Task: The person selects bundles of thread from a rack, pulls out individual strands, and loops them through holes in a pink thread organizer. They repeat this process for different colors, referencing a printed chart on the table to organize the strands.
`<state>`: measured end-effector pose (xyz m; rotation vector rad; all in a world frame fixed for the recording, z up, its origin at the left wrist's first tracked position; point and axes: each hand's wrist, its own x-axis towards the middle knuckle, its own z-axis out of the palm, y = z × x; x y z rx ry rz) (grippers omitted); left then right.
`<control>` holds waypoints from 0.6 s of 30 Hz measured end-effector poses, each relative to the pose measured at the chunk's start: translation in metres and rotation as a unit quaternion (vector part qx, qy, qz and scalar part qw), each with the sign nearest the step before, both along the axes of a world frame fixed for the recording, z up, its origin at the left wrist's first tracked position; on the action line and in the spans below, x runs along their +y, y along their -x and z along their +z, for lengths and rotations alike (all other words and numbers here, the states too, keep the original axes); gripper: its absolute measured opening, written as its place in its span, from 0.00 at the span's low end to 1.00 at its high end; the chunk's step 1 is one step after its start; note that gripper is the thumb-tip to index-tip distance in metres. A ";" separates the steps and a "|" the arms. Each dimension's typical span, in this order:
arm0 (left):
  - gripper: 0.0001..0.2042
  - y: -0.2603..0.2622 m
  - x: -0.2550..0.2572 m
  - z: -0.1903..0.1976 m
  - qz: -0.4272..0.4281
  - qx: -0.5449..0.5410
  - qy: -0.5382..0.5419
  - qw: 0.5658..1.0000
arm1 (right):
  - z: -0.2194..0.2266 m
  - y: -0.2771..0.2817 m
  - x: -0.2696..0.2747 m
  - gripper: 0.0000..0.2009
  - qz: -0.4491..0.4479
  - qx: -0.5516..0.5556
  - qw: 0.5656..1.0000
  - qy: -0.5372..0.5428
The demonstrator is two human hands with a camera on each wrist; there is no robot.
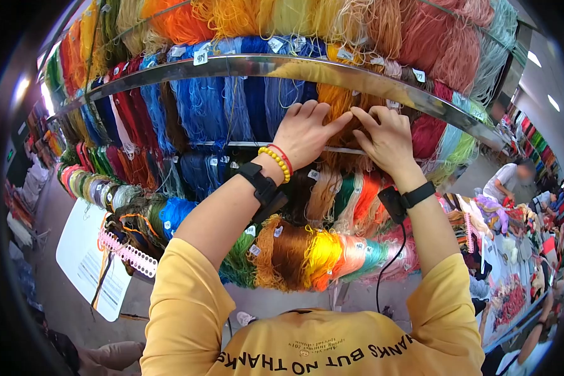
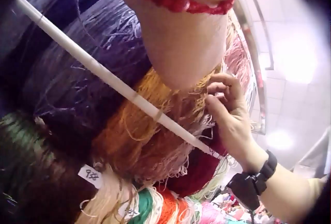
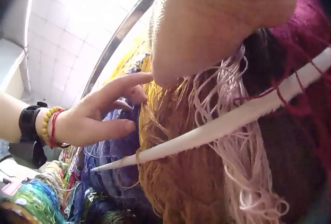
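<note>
Both hands are up at a row of hanging thread skeins, index fingertips nearly meeting in the head view. My left hand (image 1: 302,135) is at a golden-orange skein (image 1: 336,94), its index finger reaching right and its thumb apart from the fingers in the right wrist view. Bent fingers of my right hand (image 1: 388,143) are at the brown skein (image 3: 181,169) beside it; whether they pinch strands I cannot tell. A pale pink skein (image 3: 248,154) hangs right of the brown one. Across these skeins runs a white rod (image 3: 207,133).
A curved metal rail (image 1: 244,66) crosses above the hands. Blue skeins (image 1: 200,109) hang to the left, dark red ones (image 1: 424,135) to the right. Below is a lower row with a yellow skein (image 1: 324,252). A white sheet (image 1: 84,263) hangs at left; another person (image 1: 501,182) is far right.
</note>
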<state>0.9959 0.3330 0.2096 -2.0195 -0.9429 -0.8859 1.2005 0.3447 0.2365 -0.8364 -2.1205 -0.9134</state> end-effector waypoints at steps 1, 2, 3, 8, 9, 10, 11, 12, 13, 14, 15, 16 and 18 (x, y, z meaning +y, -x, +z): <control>0.21 -0.002 0.001 0.001 0.011 0.002 0.001 1.000 | -0.001 -0.001 0.001 0.13 -0.007 -0.002 1.000 -0.002; 0.20 -0.003 0.003 0.002 0.023 0.003 0.001 1.000 | -0.002 -0.002 0.003 0.13 -0.013 -0.004 1.000 -0.004; 0.19 -0.004 0.006 0.003 0.034 0.005 0.001 0.999 | -0.002 -0.004 0.005 0.14 -0.019 -0.007 1.000 -0.007; 0.14 -0.004 0.011 0.004 0.033 -0.047 -0.013 0.998 | -0.007 -0.018 0.007 0.11 0.038 0.035 0.999 -0.015; 0.14 -0.009 0.007 0.004 0.018 -0.067 -0.008 0.998 | -0.009 -0.019 0.005 0.10 0.058 0.044 0.997 -0.012; 0.14 -0.013 0.004 0.004 0.005 -0.087 -0.004 0.996 | -0.011 -0.019 0.005 0.10 0.063 0.060 0.996 -0.006; 0.12 -0.020 -0.003 0.008 -0.012 -0.102 0.012 0.995 | -0.013 -0.017 0.004 0.09 0.070 0.077 0.995 -0.001; 0.11 -0.026 -0.003 0.006 -0.045 -0.135 0.030 0.989 | -0.015 -0.015 0.002 0.09 0.077 0.094 0.993 0.004; 0.10 -0.033 -0.002 0.003 -0.077 -0.169 0.049 0.981 | -0.016 -0.013 -0.001 0.08 0.082 0.110 0.990 0.013; 0.10 -0.039 0.000 -0.001 -0.109 -0.202 0.068 0.971 | -0.019 -0.012 0.000 0.08 0.106 0.145 0.983 0.030; 0.08 -0.045 0.004 -0.002 -0.128 -0.251 0.111 0.953 | -0.022 -0.011 0.003 0.07 0.130 0.179 0.974 0.046; 0.08 -0.049 0.008 -0.003 -0.152 -0.311 0.164 0.924 | -0.024 -0.009 0.004 0.06 0.153 0.213 0.963 0.062; 0.08 -0.056 0.013 -0.002 -0.195 -0.421 0.265 0.845 | -0.024 -0.004 0.001 0.05 0.196 0.309 0.915 0.170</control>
